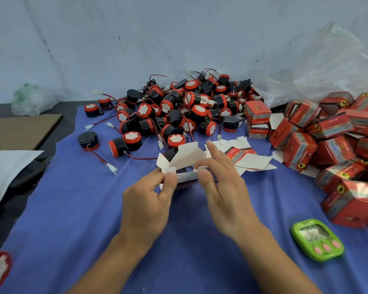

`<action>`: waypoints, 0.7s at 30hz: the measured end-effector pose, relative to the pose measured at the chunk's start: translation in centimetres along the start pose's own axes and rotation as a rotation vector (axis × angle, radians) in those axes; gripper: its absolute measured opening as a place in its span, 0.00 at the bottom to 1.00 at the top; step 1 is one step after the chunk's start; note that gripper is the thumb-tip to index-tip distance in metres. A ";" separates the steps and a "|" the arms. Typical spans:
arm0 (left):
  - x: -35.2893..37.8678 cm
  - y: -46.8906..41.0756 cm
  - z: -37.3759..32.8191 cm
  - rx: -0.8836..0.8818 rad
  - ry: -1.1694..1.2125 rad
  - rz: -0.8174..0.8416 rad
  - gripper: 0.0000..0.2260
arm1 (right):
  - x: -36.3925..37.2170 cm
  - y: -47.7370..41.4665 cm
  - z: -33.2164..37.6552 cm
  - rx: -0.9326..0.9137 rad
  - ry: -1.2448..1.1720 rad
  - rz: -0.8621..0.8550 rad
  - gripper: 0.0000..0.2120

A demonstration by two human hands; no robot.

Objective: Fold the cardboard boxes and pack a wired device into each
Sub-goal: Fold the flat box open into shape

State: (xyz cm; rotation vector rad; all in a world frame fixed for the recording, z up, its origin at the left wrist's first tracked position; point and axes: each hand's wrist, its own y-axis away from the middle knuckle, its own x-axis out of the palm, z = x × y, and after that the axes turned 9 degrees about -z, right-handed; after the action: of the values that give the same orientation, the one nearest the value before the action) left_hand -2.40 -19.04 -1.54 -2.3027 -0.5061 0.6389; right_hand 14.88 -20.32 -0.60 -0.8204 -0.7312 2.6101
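You've got one open box [187, 158], one timer [317, 240], one cardboard sheet [19, 130], a few flat blanks [251, 161], some twenty red boxes [300, 151], and dozens of devices [167, 106], too heaped to count.

The blue cloth [94, 209] is matt, the half-folded box [187, 158] over it shows matt white card, the devices [179, 107] at its far side are black and red plastic, and the folded boxes [338, 145] on its right have glossy red print.
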 end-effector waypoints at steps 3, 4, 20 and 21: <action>-0.2 0.3 -0.2 -0.040 -0.031 -0.005 0.10 | 0.1 -0.2 -0.2 0.042 0.034 -0.023 0.13; -0.2 0.4 -0.2 -0.077 -0.032 -0.001 0.11 | 0.3 -0.2 -0.3 0.069 0.069 -0.024 0.16; -0.3 -1.6 2.2 -0.603 0.535 0.489 0.22 | 0.4 -0.6 0.6 0.082 -0.074 0.067 0.14; -0.3 -1.5 2.0 -0.612 0.538 0.471 0.20 | 0.3 -0.5 0.7 0.109 -0.085 0.047 0.14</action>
State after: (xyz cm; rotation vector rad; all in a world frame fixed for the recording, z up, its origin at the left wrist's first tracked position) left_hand -4.07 -17.08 -1.69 -3.0609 0.1346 0.0296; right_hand 14.27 -20.07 -0.01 -0.7066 -0.5927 2.7140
